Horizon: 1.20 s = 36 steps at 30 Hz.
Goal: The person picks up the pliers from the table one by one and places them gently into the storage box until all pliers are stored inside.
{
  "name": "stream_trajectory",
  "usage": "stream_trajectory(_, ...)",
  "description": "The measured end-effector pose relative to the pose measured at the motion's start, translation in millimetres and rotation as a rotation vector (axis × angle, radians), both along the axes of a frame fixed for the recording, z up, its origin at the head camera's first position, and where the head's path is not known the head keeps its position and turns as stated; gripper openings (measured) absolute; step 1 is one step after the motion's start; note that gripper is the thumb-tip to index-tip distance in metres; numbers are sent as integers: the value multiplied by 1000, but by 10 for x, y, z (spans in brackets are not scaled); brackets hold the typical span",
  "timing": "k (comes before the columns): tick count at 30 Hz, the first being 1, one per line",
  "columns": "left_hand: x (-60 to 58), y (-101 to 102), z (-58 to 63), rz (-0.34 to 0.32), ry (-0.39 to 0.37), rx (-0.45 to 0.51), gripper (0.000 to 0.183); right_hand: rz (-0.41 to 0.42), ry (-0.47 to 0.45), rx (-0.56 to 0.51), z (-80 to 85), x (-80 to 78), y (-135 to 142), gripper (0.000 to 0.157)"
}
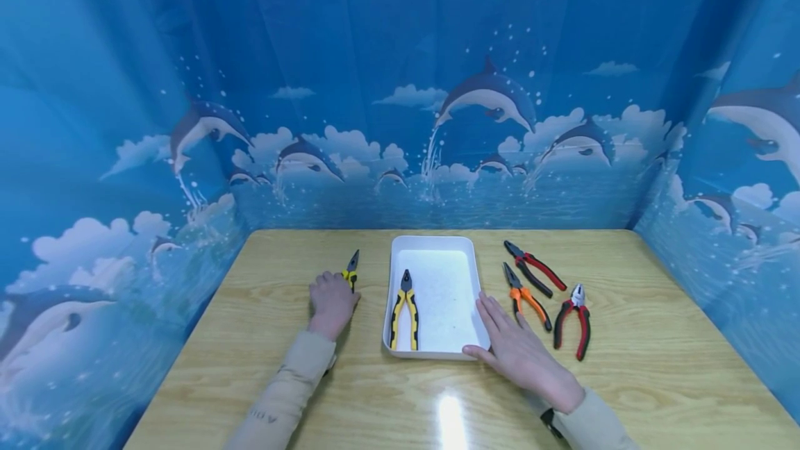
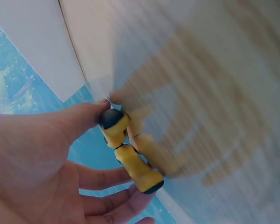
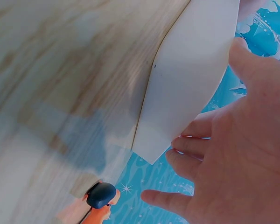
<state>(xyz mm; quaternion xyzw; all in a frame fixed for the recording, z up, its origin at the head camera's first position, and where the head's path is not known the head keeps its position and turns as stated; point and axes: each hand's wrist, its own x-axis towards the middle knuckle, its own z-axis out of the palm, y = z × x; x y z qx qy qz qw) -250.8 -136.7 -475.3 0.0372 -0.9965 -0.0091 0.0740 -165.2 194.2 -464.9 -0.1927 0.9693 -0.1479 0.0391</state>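
My left hand (image 1: 333, 301) grips yellow-and-black long-nose pliers (image 1: 353, 264) on the table, left of a white tray (image 1: 446, 301). In the left wrist view, the thumb lies against one end of the pliers' handles (image 2: 137, 168) and the fingers reach round the other side. A second pair of yellow-and-black pliers (image 1: 406, 301) lies in the tray's left half, nose pointing away. My right hand (image 1: 515, 349) rests against the tray's right side, its fingers stretched out. The right wrist view shows its fingertips at the tray's wall (image 3: 186, 70).
Right of the tray lie orange-and-black long-nose pliers (image 1: 527, 297), red-and-black pliers (image 1: 534, 268) farther back, and another red-and-black pair (image 1: 573, 321) on the right. The wooden table (image 1: 375, 401) meets a blue dolphin-print curtain (image 1: 400, 89) at its back and sides.
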Motion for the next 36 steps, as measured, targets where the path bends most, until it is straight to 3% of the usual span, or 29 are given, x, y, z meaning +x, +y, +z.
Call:
stream_trajectory(9,45,-5,9,4,-43,12,62,2,2,3,-3,-4,2,89)
stream_trajectory(36,241,38,9,-15,-27,12,61,-1,-5,-5,-10,-4,2,90)
